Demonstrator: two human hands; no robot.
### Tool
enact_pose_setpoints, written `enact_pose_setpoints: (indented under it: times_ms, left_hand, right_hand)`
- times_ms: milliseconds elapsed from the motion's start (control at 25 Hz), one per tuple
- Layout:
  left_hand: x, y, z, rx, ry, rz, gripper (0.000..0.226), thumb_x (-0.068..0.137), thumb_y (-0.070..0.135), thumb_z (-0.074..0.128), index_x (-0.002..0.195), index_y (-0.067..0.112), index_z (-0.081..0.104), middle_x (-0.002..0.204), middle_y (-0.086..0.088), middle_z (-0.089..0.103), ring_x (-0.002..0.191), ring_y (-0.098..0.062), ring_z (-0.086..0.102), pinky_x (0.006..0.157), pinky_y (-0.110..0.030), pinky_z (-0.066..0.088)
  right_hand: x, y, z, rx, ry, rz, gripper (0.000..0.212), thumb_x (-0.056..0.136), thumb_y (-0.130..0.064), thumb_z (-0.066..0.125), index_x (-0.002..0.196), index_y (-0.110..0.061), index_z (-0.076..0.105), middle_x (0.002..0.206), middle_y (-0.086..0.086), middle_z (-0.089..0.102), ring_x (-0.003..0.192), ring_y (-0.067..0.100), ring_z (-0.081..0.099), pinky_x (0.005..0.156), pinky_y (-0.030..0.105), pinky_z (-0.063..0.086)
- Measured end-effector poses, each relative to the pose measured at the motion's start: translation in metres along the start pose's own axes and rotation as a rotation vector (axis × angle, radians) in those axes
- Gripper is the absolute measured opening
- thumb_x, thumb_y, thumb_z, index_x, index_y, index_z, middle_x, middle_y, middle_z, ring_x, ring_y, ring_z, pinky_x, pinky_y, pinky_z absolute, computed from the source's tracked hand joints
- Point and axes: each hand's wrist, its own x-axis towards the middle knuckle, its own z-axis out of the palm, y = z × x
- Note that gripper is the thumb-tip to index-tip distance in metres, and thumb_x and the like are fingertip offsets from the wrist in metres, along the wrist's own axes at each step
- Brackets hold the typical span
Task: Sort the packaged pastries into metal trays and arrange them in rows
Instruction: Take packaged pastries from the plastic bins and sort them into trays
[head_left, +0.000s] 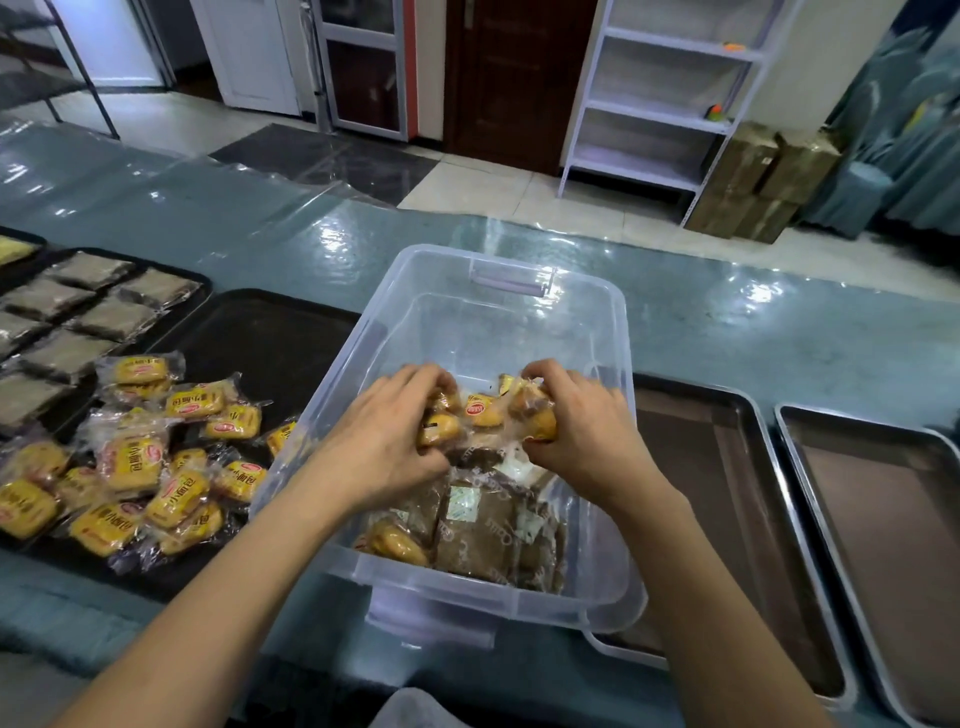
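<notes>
Glossy teal tabletop (779, 332), covered in clear wrinkled plastic film, carries everything. Nearest me sits a clear plastic bin (597, 332), rectangular with rounded corners, tilted a bit toward me. Flat brown packaged pastries (483, 535) lie in its near end, with one yellow bun pack (397, 543) beside them.

Both my hands are inside the bin. My left hand (384, 441) has its fingers curled around yellow wrapped buns (441, 423). My right hand (582, 421) grips another crinkly yellow pack (535, 415). One more yellow pack (480, 410) lies between the hands.

Left of the bin, a dark tray (270, 338) holds a loose heap of yellow bun packs (140, 462), shiny wrappers with red logos. Further left, another dark tray (200, 288) has flat brown packs (88, 306) in neat rows.

Right of the bin, two shiny metal trays: one (748, 519) partly under the bin's corner, the other (883, 519) just beside it.

Beyond the tabletop: tiled floor, white shelf unit (665, 104), cardboard boxes (763, 182), dark wooden door (514, 78).
</notes>
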Motion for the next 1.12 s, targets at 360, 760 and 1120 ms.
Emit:
enact_pose_setpoints:
  times_ms: [360, 760, 1120]
  left_hand:
    - [0.01, 0.042, -0.014, -0.031, 0.097, 0.143, 0.058, 0.075, 0.037, 0.073, 0.123, 0.038, 0.04, 0.118, 0.016, 0.045, 0.108, -0.01, 0.046, 0.095, -0.037, 0.046]
    - [0.02, 0.119, 0.018, 0.01, 0.126, 0.277, 0.054, 0.074, 0.032, 0.071, 0.122, 0.031, 0.046, 0.119, 0.008, 0.052, 0.106, -0.016, 0.049, 0.09, -0.038, 0.045]
    - [0.018, 0.219, 0.081, 0.014, 0.035, 0.366, 0.059, 0.072, 0.028, 0.073, 0.122, 0.034, 0.044, 0.118, 0.01, 0.048, 0.104, -0.017, 0.049, 0.087, -0.039, 0.048]
  right_hand:
    - [-0.022, 0.005, -0.044, 0.028, 0.252, 0.002, 0.068, 0.077, -0.037, 0.08, 0.133, -0.039, 0.041, 0.116, -0.01, 0.059, 0.11, 0.017, 0.053, 0.091, 0.037, 0.035]
    - [-0.079, 0.063, -0.082, 0.057, 0.368, 0.094, 0.064, 0.08, -0.043, 0.079, 0.133, -0.035, 0.045, 0.117, -0.007, 0.061, 0.11, 0.018, 0.054, 0.094, 0.04, 0.038]
    - [-0.171, 0.143, -0.11, 0.056, 0.372, 0.243, 0.062, 0.079, -0.036, 0.078, 0.132, -0.036, 0.045, 0.117, -0.008, 0.06, 0.108, 0.019, 0.055, 0.093, 0.043, 0.039]
